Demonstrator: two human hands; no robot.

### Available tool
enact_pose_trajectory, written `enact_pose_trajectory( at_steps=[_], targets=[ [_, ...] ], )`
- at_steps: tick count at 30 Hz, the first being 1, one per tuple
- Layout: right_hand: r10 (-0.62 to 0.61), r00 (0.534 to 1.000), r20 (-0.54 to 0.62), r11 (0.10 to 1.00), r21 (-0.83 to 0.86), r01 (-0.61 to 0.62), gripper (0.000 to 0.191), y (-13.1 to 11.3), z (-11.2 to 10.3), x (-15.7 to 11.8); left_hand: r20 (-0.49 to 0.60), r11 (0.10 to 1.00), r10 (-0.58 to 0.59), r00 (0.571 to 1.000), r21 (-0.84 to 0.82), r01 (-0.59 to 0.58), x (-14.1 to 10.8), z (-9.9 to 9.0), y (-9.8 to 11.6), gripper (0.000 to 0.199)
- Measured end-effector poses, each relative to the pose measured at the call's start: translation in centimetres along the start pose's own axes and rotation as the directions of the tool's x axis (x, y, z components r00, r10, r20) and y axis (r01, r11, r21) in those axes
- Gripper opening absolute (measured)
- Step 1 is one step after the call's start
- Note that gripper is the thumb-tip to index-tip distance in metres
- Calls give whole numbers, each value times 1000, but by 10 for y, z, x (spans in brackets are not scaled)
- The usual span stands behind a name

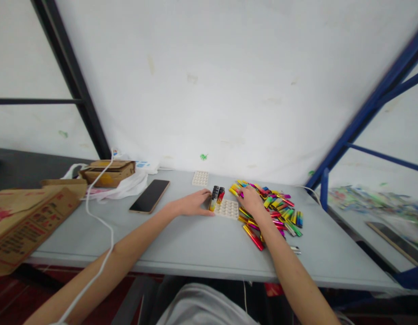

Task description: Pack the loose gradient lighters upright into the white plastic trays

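A white tray with round holes (229,209) lies at the middle of the grey table, several small black-topped cylinders (214,198) upright at its left end. My left hand (197,203) is beside them at the tray's left edge, thumb and fingers apart on either side of the row. My right hand (250,198) reaches into the left part of a pile of shiny coloured tubes (280,207); its fingertips are bent down at yellow and pink tubes, and what they hold is too small to make out.
A second white tray (200,178) lies near the wall. A phone (150,196), a white plastic bag (127,186), an open small box (109,172) and a large cardboard box (36,216) stand left. A white cable (110,234) hangs over my left forearm. Blue frame (361,115) at right.
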State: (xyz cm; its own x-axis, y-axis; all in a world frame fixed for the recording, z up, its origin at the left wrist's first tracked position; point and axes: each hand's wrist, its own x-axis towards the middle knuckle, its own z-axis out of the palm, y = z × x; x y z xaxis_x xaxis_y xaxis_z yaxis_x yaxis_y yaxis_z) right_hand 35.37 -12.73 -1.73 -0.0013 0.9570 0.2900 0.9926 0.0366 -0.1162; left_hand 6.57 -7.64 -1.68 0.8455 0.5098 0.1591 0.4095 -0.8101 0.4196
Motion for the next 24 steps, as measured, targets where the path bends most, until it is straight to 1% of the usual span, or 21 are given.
enact_pose_trajectory(
  at_steps=[5, 10, 14, 17, 20, 22, 24],
  targets=[
    [31, 999, -21, 999, -7, -31, 19, 1, 5, -2, 13, 1000, -21, 1000, -14, 21, 0, -1, 2, 71],
    [32, 999, -7, 999, -39, -33, 23, -2, 6, -6, 8, 1000, -22, 1000, -15, 22, 1, -1, 2, 71],
    [78, 996, -49, 996, -32, -80, 30, -4, 3, -4, 10, 1000, -18, 1000, -8, 18, 0, -1, 1, 71],
    [100, 990, -101, 995, 27, -98, 35, -5, -2, -1, 2, 1000, -6, 1000, -20, 6, 0, -1, 0, 71],
    [125, 982, -142, 985, 140, -105, 36, -6, -8, 1, 0, 1000, -4, 1000, -30, 4, 0, -1, 0, 71],
    [95, 977, -192, 974, 221, -51, 34, -7, -11, 2, -3, 999, 1, 1000, -35, -1, 0, -1, 0, 71],
    [28, 964, -265, 954, 295, 53, 33, -10, -12, 2, -8, 999, 6, 1000, -42, -6, 0, -1, 0, 70]
  ],
)
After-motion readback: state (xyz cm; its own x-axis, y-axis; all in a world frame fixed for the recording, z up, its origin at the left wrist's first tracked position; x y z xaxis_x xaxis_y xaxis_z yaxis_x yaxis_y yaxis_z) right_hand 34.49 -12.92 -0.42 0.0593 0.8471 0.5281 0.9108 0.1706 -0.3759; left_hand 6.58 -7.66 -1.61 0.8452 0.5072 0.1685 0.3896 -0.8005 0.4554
